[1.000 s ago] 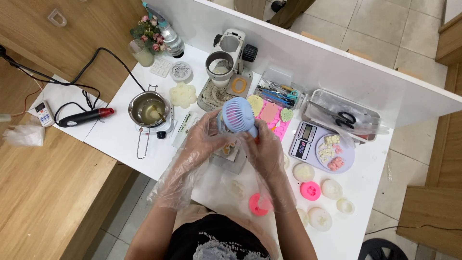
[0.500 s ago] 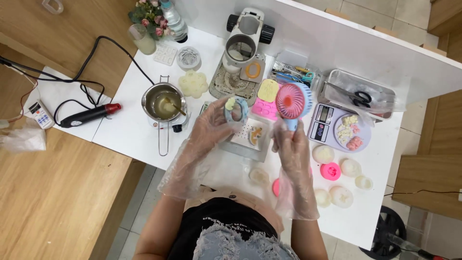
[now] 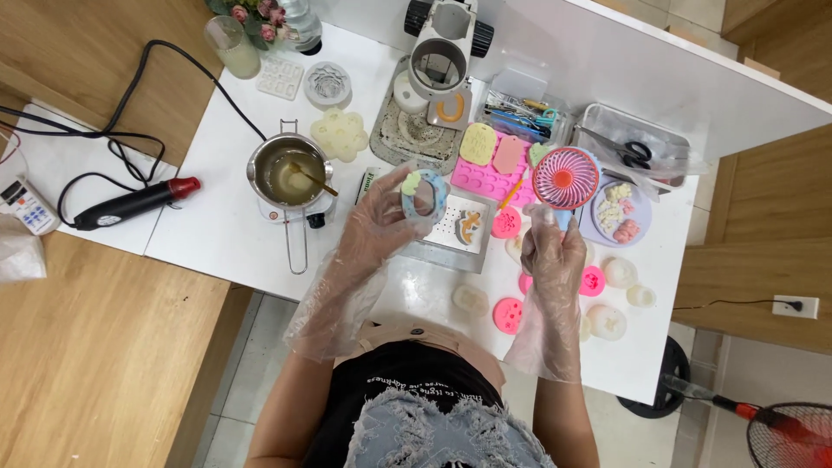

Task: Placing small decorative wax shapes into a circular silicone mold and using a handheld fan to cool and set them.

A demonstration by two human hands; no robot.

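Two hands in clear plastic gloves are working over the white table [image 3: 217, 234]. The left hand [image 3: 381, 227] is pinching a pale blue oval ring mould [image 3: 424, 192] between closed fingers [image 3: 407, 204], above a grey perforated tray [image 3: 451, 227]. The right hand [image 3: 550, 251] is gripping a small pink round handheld fan [image 3: 565, 178], fingers wrapped around its handle, just right of the pink silicone mould sheet [image 3: 490, 178].

A white remote control [image 3: 24, 206] with a small grey screen lies at the left edge of the wooden counter [image 3: 95, 347]. Just below it sits a crumpled clear plastic bag [image 3: 19, 256].
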